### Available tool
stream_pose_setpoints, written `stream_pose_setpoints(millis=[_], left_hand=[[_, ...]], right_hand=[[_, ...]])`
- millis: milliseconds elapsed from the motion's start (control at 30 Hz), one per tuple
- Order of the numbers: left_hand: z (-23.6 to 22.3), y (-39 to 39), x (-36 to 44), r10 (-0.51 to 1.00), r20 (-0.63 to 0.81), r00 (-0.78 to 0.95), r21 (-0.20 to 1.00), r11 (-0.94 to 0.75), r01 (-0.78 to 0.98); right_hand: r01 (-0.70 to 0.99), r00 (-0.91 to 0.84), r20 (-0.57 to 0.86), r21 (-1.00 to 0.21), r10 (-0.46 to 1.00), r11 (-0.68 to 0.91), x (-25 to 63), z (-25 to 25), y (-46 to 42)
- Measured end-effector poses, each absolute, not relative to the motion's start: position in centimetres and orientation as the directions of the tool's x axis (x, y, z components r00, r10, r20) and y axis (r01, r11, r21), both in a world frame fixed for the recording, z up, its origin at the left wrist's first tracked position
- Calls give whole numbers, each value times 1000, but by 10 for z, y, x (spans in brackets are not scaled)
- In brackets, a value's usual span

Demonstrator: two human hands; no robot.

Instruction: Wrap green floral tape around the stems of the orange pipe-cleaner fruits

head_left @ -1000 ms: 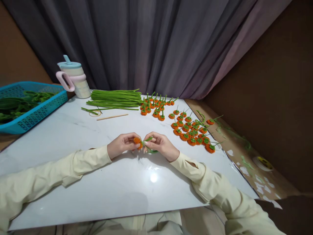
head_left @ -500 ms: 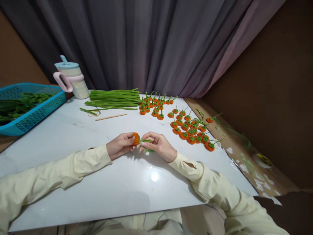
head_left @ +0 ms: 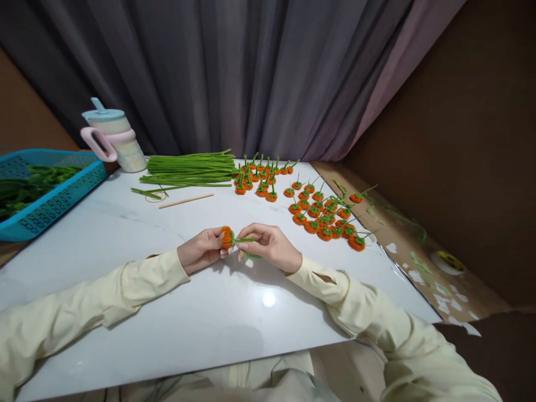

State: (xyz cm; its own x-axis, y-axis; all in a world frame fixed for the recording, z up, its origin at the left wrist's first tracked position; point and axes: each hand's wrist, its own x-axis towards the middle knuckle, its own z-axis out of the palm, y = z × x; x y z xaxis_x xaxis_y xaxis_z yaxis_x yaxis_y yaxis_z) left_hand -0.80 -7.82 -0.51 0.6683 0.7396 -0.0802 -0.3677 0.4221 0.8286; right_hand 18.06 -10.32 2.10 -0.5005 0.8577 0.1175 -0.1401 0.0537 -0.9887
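My left hand (head_left: 200,250) pinches a small orange pipe-cleaner pumpkin (head_left: 226,237) just above the white table (head_left: 125,234). My right hand (head_left: 268,244) is closed on the green stem (head_left: 244,240) that sticks out of the pumpkin to the right, with a green loop under its fingers. Both hands meet at the table's middle, wrists resting on the surface. Several finished orange pumpkins with green tops (head_left: 322,215) lie to the right and further back.
A bundle of green pipe cleaners (head_left: 190,167) and a wooden stick (head_left: 186,200) lie at the back. A lidded cup with a pink handle (head_left: 113,139) stands back left beside a blue basket (head_left: 46,195) of green material. Green scraps and a tape roll (head_left: 448,261) lie on the brown surface right.
The pumpkin has turned in my fingers, and the green stem now points right into my right hand. The view has shifted slightly, so everything sits a little higher and further left.
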Motion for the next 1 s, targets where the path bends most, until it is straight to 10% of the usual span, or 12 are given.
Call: stream_pose_setpoints(millis=[167, 767, 1000], left_hand=[[-4, -79, -8, 733, -104, 672, 834, 432, -342], [3, -80, -7, 726, -84, 682, 927, 307, -213], [15, -71, -18, 704, 42, 709, 995, -93, 33]], right_hand=[[-27, -446, 255, -962, 858, 271, 181, 22, -105], [-195, -680, -94, -933, 727, -303, 189, 24, -96], [-172, -720, -112, -927, 685, -333, 189, 23, -95]])
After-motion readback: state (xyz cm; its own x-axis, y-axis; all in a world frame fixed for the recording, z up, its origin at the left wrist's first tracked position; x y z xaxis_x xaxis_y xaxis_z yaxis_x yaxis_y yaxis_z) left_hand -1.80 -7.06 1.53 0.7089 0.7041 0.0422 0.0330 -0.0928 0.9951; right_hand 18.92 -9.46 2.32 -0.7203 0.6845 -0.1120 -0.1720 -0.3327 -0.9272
